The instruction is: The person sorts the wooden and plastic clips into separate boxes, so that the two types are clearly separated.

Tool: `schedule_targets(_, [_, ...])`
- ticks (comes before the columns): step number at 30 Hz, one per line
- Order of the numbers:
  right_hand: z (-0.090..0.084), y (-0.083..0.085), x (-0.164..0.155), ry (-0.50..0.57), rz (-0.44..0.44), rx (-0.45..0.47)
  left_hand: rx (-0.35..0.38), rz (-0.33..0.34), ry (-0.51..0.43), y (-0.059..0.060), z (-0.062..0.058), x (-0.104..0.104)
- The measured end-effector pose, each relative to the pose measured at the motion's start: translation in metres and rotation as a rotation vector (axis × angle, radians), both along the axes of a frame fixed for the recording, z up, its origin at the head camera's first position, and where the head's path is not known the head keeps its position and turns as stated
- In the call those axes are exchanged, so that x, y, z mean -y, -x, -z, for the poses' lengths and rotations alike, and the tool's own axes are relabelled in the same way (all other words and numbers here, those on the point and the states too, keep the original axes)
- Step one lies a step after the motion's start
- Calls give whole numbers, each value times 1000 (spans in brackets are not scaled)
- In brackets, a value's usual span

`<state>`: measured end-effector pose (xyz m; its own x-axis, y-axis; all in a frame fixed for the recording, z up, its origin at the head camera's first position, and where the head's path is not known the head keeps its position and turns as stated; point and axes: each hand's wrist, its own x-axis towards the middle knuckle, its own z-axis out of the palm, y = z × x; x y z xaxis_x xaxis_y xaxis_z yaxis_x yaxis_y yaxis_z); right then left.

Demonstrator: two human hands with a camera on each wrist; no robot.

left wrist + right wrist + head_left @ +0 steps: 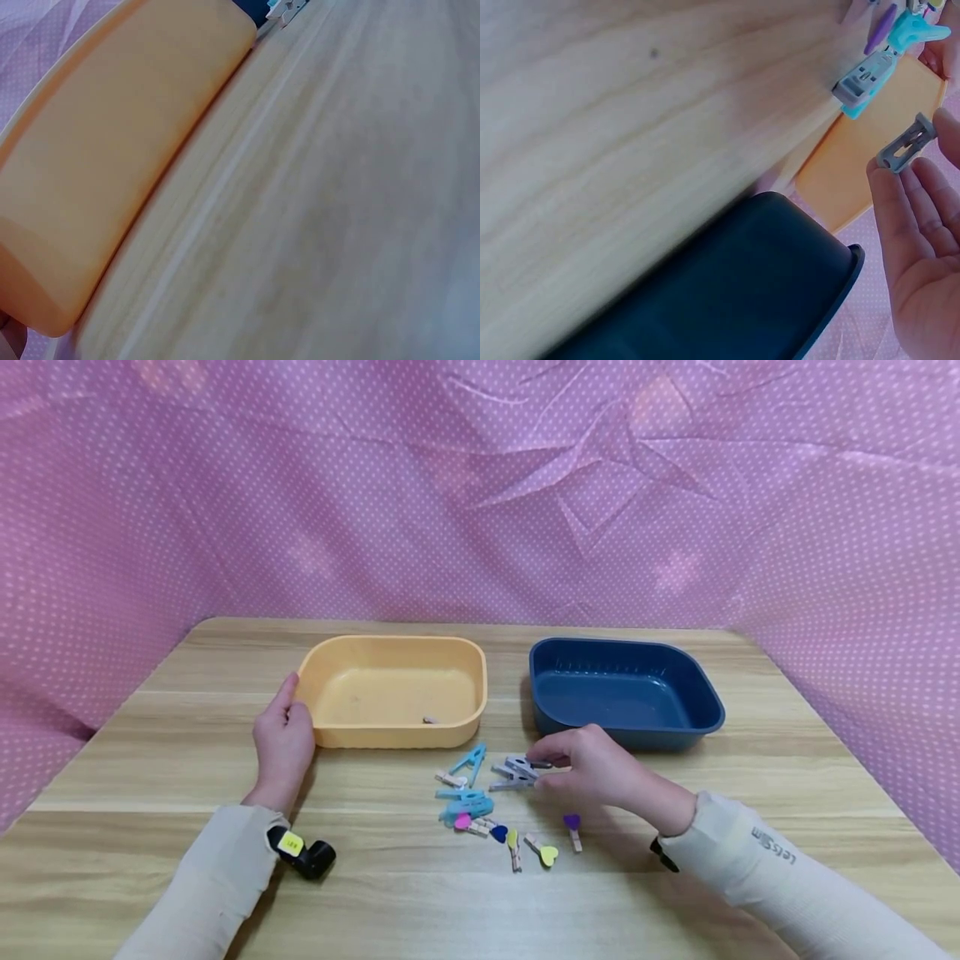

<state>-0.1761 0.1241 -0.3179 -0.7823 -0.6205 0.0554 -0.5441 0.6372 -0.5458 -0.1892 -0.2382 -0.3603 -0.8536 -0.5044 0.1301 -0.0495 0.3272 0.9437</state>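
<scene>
Pink dotted cloth backs a wooden table [675, 860] where the left hand [283, 739] rests open-fingered against the yellow tray [393, 647], holding one peg, while the right hand [600, 768] pinches a gray peg [907, 142] from the near pile [487, 814], leaving most unsorted and the blue tray [705, 693] empty.

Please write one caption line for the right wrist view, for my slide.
The right hand pinches a grey clothespin above the dark blue tub.

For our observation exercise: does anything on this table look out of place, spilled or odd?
Mostly tidy. The clothespins lie in a loose scatter on the table rather than in a tub. One small peg sits alone in the yellow tub, while the blue tub holds nothing visible.
</scene>
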Motion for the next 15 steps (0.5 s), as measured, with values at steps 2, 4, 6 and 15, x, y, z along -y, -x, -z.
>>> schedule_targets(2, [0, 1, 0, 4, 13, 9, 3, 0, 0, 0, 0, 0])
schedule_targets(4, [0, 1, 1, 10, 25, 19, 2, 1, 1, 0, 0, 0])
schedule_targets(6, [0, 2, 1, 19, 32, 24, -9, 1, 8, 0, 0, 0])
schedule_targets(15, [-6, 5, 3, 66, 34, -3, -27, -2, 13, -1, 2, 0])
